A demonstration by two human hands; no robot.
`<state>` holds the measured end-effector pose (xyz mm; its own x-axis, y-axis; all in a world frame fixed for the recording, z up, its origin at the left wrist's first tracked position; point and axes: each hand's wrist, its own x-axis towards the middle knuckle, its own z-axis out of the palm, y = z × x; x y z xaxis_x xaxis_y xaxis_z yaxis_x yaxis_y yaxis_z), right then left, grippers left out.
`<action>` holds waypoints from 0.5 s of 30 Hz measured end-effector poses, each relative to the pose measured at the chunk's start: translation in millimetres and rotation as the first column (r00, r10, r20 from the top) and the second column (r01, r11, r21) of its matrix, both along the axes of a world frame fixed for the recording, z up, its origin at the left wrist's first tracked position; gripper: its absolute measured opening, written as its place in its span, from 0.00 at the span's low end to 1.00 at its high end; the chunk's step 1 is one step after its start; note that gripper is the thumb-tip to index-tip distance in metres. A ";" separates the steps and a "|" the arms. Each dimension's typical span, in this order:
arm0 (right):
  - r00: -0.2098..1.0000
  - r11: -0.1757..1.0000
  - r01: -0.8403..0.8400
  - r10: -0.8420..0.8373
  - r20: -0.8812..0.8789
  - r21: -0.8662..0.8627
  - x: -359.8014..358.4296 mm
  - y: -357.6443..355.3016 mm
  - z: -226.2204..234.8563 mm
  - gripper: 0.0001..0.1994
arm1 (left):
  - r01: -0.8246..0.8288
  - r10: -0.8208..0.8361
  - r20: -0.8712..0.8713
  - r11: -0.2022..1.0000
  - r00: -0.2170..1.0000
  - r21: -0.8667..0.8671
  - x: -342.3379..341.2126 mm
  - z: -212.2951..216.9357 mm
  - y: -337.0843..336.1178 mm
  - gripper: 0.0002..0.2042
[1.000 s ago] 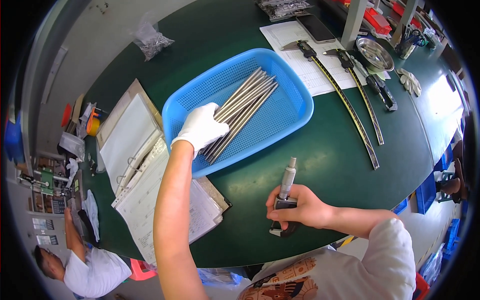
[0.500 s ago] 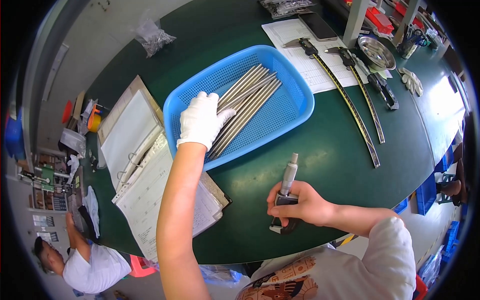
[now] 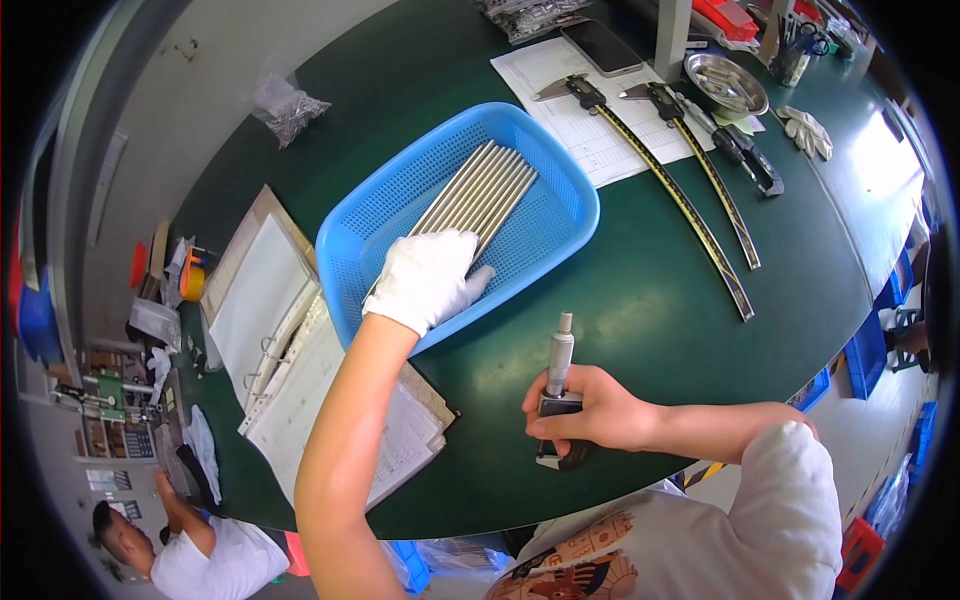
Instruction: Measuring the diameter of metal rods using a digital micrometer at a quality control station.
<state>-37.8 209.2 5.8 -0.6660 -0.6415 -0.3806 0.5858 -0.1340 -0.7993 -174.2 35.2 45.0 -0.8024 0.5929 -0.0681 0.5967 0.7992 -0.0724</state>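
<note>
Metal rods (image 3: 482,193) have shifted into a parallel row inside the blue basket (image 3: 562,190), their length running up and rightward from the nearer, gloved left hand (image 3: 428,280), which covers their lower ends; whether it pinches them, I cannot tell. Below-right of it, the right hand (image 3: 602,410) clasps a micrometer (image 3: 561,355).

Between the blue perforated basket (image 3: 590,215) and the long digital calipers (image 3: 588,93), a broad lane of green tabletop (image 3: 650,310) gives a hand free passage, narrowing toward the far end where a paper sheet (image 3: 605,160) comes close to the rim. Inside the basket, room opens on both sides of the slanting metal rods (image 3: 478,190), though the white-gloved left hand (image 3: 425,280) covers their near ends. The micrometer (image 3: 560,362) in the right hand (image 3: 597,410) obstructs the near stretch, and the open ring binder (image 3: 262,290) crowds the left.
</note>
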 end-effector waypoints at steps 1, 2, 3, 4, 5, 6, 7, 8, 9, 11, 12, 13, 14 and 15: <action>1.000 1.000 -0.006 0.006 -0.001 -0.005 0.9 0.6 0.4 0.09 | -0.031 0.032 0.030 0.999 0.999 -0.032 1.7 2.1 2.4 0.11; 1.000 1.000 -0.012 0.012 -0.003 -0.011 1.6 1.3 1.1 0.10 | -0.024 0.025 0.033 0.999 0.999 -0.035 2.1 4.5 6.2 0.11; 1.000 1.000 -0.005 0.005 -0.002 -0.014 2.0 2.1 2.1 0.10 | -0.037 0.040 0.045 0.997 0.998 -0.064 2.0 6.9 11.1 0.12; 1.000 1.000 -0.013 0.013 -0.002 -0.007 0.1 1.7 1.8 0.10 | -0.060 0.065 0.060 0.994 0.996 -0.090 0.9 5.9 12.3 0.12; 1.000 1.000 -0.021 0.021 -0.003 0.000 -1.4 1.2 1.4 0.09 | -0.063 0.069 0.064 0.994 0.996 -0.090 -0.4 4.4 12.3 0.12; 1.000 1.000 -0.025 0.025 0.000 0.001 -1.8 0.5 0.5 0.09 | -0.127 0.137 0.105 0.987 0.985 -0.095 -1.8 3.0 12.0 0.12; 1.000 1.000 -0.018 0.018 -0.002 -0.004 -0.4 1.5 0.0 0.09 | -0.184 0.198 0.139 0.977 0.970 -0.104 -2.0 3.7 13.9 0.12; 1.000 1.000 -0.011 0.011 -0.004 -0.008 0.5 2.6 -0.4 0.09 | -0.183 0.196 0.136 0.978 0.971 -0.104 -2.4 2.6 14.5 0.12; 1.000 1.000 -0.009 0.009 -0.007 -0.007 0.5 3.9 -0.5 0.09 | -0.200 0.215 0.143 0.974 0.966 -0.110 -3.2 0.1 14.5 0.12; 1.000 1.000 -0.011 0.011 -0.013 -0.004 1.8 2.8 0.1 0.09 | -0.216 0.232 0.148 0.969 0.961 -0.119 -2.9 1.3 15.4 0.11; 1.000 1.000 -0.010 0.010 -0.015 -0.004 2.1 2.1 0.0 0.09 | -0.212 0.235 0.150 0.965 0.960 -0.156 -3.7 2.4 18.0 0.11; 1.000 1.000 -0.014 0.014 -0.023 0.002 1.8 1.7 0.1 0.09 | -0.212 0.242 0.150 0.958 0.959 -0.191 -4.0 4.2 20.3 0.11; 0.999 1.000 -0.019 0.019 -0.030 0.010 1.7 1.7 0.1 0.09 | -0.216 0.245 0.145 0.958 0.959 -0.188 -4.4 4.0 22.0 0.11; 0.999 1.000 -0.023 0.023 -0.035 0.013 2.0 2.3 0.0 0.09 | -0.218 0.253 0.159 0.953 0.954 -0.210 -4.9 2.0 23.1 0.10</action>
<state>-35.9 211.5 5.8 -0.6644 -0.6520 -0.3653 0.5600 -0.1105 -0.8211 -179.1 58.3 47.0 -0.8811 0.3504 -0.3176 0.4098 0.9009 -0.1429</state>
